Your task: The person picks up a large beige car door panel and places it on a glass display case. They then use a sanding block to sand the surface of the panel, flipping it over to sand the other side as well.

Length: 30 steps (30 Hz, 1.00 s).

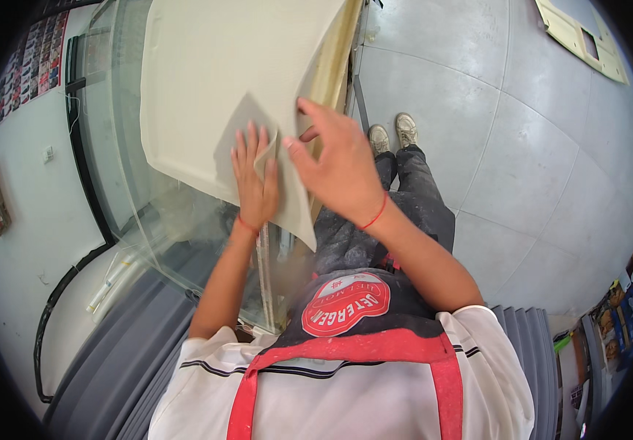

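A large sheet of thin beige covering material [206,66] lies over a shaped panel, its near corner hanging loose as a pointed flap. Flat on the sheet, close to that corner, rests my left hand [256,181], fingers spread, with a small raised fold of the material between thumb and fingers. My right hand [335,157] is just to the right, at the sheet's side edge, thumb and fingers apart; whether its fingertips touch the material cannot be told. Under the lifted edge shows a yellowish panel edge [335,69].
A clear glass or plastic-walled case [135,203] stands left of and below the sheet. Grey pleated material [124,335] lies at lower left. A cream panel with cutouts [583,38] is on the tiled floor [448,104], upper right. Goods [621,313] are at the right rim.
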{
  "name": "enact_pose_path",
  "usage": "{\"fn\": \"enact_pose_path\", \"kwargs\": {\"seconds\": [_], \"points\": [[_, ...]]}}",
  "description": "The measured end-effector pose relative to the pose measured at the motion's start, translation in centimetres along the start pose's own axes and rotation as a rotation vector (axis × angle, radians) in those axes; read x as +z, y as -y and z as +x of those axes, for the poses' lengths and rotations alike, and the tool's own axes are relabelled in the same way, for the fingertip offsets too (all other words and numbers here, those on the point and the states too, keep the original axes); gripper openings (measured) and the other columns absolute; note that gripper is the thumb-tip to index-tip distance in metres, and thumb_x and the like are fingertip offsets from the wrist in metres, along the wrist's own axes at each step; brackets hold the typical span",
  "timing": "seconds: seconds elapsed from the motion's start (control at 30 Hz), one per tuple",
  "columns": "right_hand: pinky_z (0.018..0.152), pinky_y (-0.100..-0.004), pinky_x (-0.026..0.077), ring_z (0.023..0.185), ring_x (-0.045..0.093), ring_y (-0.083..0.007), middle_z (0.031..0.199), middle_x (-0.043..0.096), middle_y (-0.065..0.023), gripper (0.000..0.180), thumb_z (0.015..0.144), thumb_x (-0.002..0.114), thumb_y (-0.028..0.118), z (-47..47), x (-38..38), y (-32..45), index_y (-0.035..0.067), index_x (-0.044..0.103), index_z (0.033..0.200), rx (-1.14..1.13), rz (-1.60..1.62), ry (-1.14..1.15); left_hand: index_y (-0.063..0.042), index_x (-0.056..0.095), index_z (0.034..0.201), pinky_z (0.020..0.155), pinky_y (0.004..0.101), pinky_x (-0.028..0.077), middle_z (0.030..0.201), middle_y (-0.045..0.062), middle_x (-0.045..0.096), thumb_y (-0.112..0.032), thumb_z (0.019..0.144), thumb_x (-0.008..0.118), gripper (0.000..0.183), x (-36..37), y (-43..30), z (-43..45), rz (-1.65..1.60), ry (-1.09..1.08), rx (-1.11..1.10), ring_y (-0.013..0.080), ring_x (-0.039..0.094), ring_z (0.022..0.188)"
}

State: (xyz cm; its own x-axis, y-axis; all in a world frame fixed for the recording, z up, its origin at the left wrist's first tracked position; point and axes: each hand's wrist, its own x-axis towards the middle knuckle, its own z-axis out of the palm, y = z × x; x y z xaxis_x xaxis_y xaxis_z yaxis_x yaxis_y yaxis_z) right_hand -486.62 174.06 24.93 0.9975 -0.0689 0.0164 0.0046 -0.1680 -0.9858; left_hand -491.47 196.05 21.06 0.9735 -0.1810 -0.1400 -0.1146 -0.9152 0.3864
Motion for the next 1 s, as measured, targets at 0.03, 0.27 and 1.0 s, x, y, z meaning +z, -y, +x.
{"fn": "enact_pose_path", "kwargs": {"seconds": [0.03,0.27,1.0], "points": [[0.083,-0.0433,0.054,0.083,0.070,-0.0316,0.097,0.071,-0.0172,0.043,0.085,0.075,0.018,0.2,-0.6,-0.8,-0.003,0.063,0.120,0.043,0.039,0.040,-0.007,0.042,0.158,0.126,0.0557,0.009,0.169,0.014,0.030,-0.032,0.109,0.039,0.055,0.2,-0.4,4.0,0.029,-0.029,0.044,0.0403,0.018,0.157],[0.058,-0.0408,0.051,0.058,0.064,-0.0296,0.065,0.064,-0.0127,0.037,0.088,0.071,0.016,3.0,-2.6,-2.2,-0.005,0.062,0.118,0.148,-0.105,0.023,-0.014,0.054,0.151,0.124,0.0509,0.020,0.161,0.010,0.045,-0.033,0.108,0.043,0.048,2.0,-3.6,14.9,-0.102,-0.197,0.313,0.0358,0.034,0.151],[0.093,-0.0297,0.047,0.101,0.063,-0.0164,0.107,0.072,-0.0105,0.034,0.094,0.072,0.020,9.6,-1.6,0.2,-0.008,0.070,0.114,0.491,0.223,0.196,-0.022,0.043,0.159,0.126,0.0556,0.007,0.169,0.007,0.030,-0.050,0.107,0.035,0.060,-2.0,10.2,9.2,0.033,-0.289,-0.100,0.0336,0.020,0.157]]}}
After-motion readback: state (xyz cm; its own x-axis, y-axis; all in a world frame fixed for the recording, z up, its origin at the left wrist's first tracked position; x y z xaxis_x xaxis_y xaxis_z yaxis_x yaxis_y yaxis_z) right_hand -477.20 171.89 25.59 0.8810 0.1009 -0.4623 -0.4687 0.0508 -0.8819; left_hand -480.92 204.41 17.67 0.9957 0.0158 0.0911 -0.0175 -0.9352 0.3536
